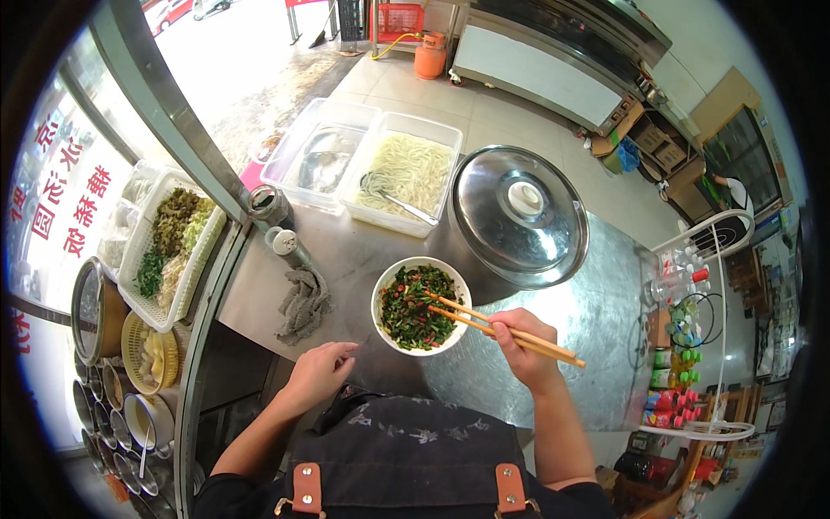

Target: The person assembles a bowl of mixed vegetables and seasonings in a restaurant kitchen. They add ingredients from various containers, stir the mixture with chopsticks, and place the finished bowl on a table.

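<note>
A white bowl [421,351] stands on the steel worktop [519,376], filled with chopped greens [415,305] flecked with red bits. My right hand [528,347] grips a pair of wooden chopsticks [467,316], whose tips reach into the greens. Lower left of the bowl, my left hand [324,370] hangs by the front edge of the worktop, holding nothing, its fingers slightly curled and partly apart. A crumpled grey cloth [303,305] lies just above that hand.
Behind the bowl are a lidded steel pot [519,220] and a plastic tub of noodles [408,172] with a ladle. Jars [285,243] stand at left beside the window frame. A white basket of chopped vegetables [170,318] sits further left. Bottled drinks [671,370] line the right end.
</note>
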Available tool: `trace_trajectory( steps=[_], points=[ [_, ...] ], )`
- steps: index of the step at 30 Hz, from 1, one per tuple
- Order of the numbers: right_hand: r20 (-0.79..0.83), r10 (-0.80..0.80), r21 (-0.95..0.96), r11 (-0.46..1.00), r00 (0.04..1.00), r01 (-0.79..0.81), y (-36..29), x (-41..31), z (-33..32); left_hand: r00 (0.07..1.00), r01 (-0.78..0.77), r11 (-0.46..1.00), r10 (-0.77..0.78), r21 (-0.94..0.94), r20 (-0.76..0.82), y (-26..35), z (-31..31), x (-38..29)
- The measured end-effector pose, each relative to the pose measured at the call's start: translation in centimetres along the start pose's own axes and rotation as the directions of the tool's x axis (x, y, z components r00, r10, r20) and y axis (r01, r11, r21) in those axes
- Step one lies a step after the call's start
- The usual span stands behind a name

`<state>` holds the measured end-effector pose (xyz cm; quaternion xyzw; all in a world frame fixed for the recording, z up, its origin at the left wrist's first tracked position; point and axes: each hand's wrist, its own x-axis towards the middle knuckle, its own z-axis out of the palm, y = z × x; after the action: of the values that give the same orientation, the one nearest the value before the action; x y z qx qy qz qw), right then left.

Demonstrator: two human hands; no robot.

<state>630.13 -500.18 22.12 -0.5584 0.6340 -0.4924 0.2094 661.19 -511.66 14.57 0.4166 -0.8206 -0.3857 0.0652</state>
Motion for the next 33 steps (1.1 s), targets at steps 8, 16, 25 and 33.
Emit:
trace_trajectory(
  steps=[8, 16, 25, 33],
  points=[
    [0.039, -0.148, -0.123, 0.981, 0.988, 0.151, 0.8, 0.6, 1.9, 1.0, 0.013, 1.0, -0.013, 0.003, 0.007, 0.6, 0.3, -0.2],
    [-0.15, -0.036, 0.149, 0.987, 0.988, 0.059, 1.0, -0.7, 1.5, 0.999, 0.031, 0.999, -0.031, 0.029, -0.013, 0.5, -0.2, -0.6],
    [-0.284, 0.483, 0.727, 0.672, 0.828, -0.142, 1.6, -0.1, -0.7, 0.965, 0.111, 0.836, -0.22, -0.537, -0.142, 1.0, -0.5, 1.6],
    [-0.196, 0.771, 0.925, 0.351, 0.606, -0.148, 1.1, 0.5, -1.9, 0.948, 0.194, 0.433, -0.315, -0.88, 0.054, 0.7, -0.4, 2.2]
  ],
)
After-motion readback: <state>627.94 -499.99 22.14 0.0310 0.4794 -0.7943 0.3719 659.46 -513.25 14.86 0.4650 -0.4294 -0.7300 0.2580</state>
